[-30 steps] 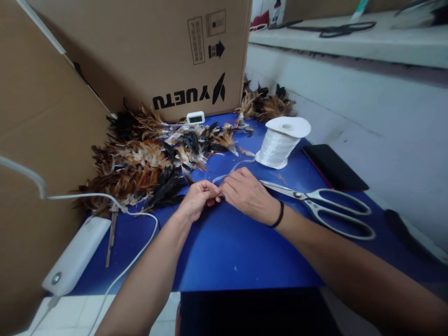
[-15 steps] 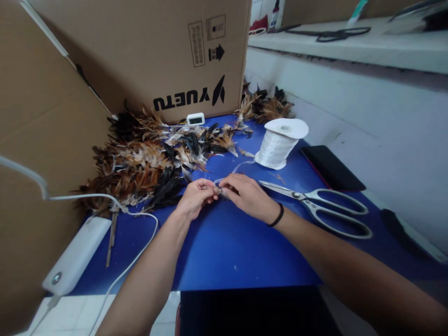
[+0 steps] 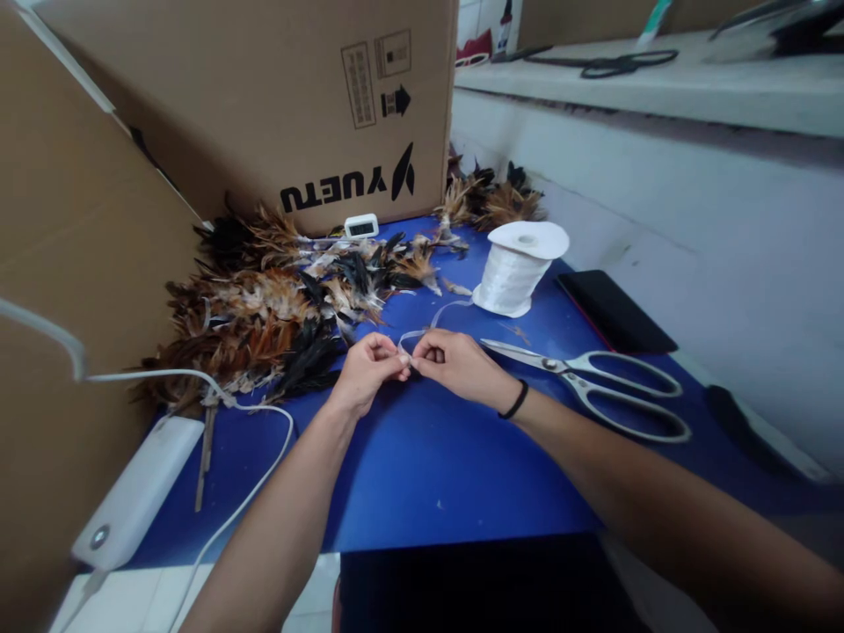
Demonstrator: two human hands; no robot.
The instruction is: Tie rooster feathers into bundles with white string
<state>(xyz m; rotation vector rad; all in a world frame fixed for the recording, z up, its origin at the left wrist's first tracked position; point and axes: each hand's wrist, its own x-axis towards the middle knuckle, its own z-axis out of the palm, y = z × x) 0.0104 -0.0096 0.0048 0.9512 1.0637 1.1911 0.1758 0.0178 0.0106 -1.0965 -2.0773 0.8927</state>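
Blue smooth-topped bench (image 3: 448,492) beneath; left hand (image 3: 366,374) and right hand (image 3: 462,365) pinch thin translucent ribbon (image 3: 450,306), fingertips meeting; it curves forward-right to the white cylindrical spool (image 3: 509,281), nearer the right hand.

1. Glossy white ribbon (image 3: 509,280) on a round, smooth spool (image 3: 549,239), 2 o'clock.
2. Smooth, metal-looking silver scissors (image 3: 560,366), 4 o'clock.
3. Matt brown cardboard box (image 3: 264,97), 11 o'clock.
4. Rough brown-and-black feathers (image 3: 241,299), 9 o'clock.

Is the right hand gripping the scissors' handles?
No, the scissors lie on the blue table, while the right hand works fingertip to fingertip beside the left hand.
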